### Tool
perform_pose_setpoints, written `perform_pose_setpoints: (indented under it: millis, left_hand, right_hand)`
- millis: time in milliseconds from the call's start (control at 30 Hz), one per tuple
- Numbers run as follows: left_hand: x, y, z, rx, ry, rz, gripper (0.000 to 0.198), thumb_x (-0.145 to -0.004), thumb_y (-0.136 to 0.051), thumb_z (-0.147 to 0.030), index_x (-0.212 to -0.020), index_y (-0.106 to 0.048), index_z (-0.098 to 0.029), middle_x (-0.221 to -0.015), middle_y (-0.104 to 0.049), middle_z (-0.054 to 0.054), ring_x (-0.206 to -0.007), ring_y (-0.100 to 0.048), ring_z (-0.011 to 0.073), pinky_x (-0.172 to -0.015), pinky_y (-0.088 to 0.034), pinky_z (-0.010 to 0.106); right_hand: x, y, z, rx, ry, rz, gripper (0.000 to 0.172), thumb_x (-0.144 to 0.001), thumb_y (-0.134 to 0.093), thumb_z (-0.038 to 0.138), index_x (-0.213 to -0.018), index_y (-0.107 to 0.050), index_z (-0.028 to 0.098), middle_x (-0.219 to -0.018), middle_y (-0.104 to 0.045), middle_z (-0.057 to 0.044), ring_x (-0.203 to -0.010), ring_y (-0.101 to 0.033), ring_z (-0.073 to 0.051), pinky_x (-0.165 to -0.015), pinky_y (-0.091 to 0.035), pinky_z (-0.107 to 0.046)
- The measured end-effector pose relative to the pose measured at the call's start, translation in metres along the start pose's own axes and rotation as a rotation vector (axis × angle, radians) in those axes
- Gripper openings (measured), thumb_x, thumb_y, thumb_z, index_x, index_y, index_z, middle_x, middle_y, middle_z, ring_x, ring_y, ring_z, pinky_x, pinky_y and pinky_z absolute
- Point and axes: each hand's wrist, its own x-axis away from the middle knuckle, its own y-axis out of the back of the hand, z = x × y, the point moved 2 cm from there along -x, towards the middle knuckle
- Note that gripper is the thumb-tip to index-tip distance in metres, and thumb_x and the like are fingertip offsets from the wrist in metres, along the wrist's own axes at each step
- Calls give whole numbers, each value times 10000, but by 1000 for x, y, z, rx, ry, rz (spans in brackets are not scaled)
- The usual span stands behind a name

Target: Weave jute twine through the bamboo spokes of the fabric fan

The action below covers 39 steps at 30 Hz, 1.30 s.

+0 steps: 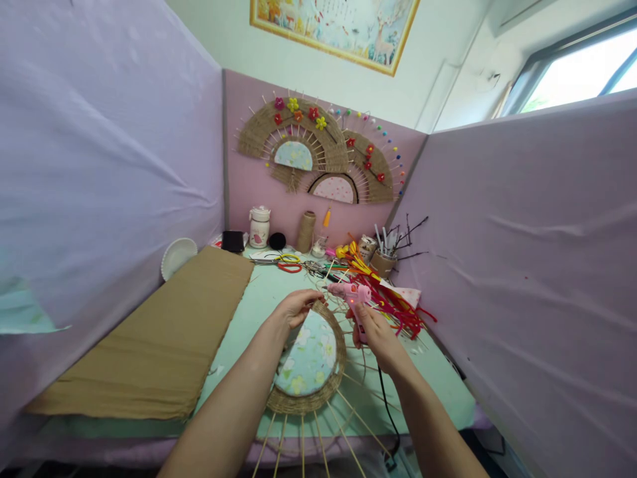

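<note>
Jute twine rims a half-round fan whose middle is pale blue cloth printed with white and yellow flowers. Thin sticks splay from its near edge, past the edge of the green worktop on which it lies. The left hand reaches to the fan's far rim, palm down, fingers bent and close together on the twine; whether they pinch it cannot be told. The right hand, just right of the fan, has its fingers clamped round a pink glue gun, whose nozzle points left toward that rim. Brown cardboard lies left of the fan, and red and yellow strips lie to its right.
</note>
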Motion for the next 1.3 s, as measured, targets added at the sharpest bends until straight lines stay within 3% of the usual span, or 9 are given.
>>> perform_pose_setpoints:
  millis: [833, 967, 1133, 1233, 1300]
  left_hand:
    - [0, 0, 0, -12, -15, 15, 73, -636, -713, -107, -620, -643, -99, -602, -663, 47, -539, -610, 118, -555, -465, 205]
    - [2, -1, -1, -17, -3, -1, 76, -668, -679, -85, -612, -640, -119, -580, -659, 37, -541, -618, 120, -562, -478, 203]
    - [-1, 0, 0, -23, 41, -2, 104, -714, -632, -82, -618, -638, -121, -582, -664, 35, -522, -620, 120, -548, -484, 208]
    - [-3, 1, -1, -27, 65, -4, 88, -716, -629, -72, -643, -646, -118, -586, -665, 28, -512, -619, 115, -540, -480, 203]
    - [-3, 1, -2, -29, 75, -6, 84, -720, -627, -71, -655, -649, -119, -597, -668, 28, -527, -626, 115, -549, -481, 199]
  right_hand:
    - [4, 2, 3, 35, -15, -18, 543, -823, -342, 704, -812, -519, 191, -440, -495, 37, -417, -469, -140, -455, -345, -256]
    - [19, 33, 10, 155, 74, -159, 547, -827, -343, 700, -847, -539, 190, -500, -523, 15, -468, -491, -156, -496, -360, -273]
    - [49, 109, -15, 577, 110, -501, 526, -866, -275, 658, -713, -511, 213, -682, -569, -70, -649, -547, -213, -619, -410, -323]
    - [64, 139, -55, 890, -96, -540, 475, -897, -301, 564, -814, -570, 181, -833, -585, -130, -818, -580, -271, -711, -433, -362]
    - [72, 144, -82, 1036, -302, -500, 438, -912, -334, 484, -928, -587, 126, -925, -573, -168, -839, -605, -285, -720, -444, -370]
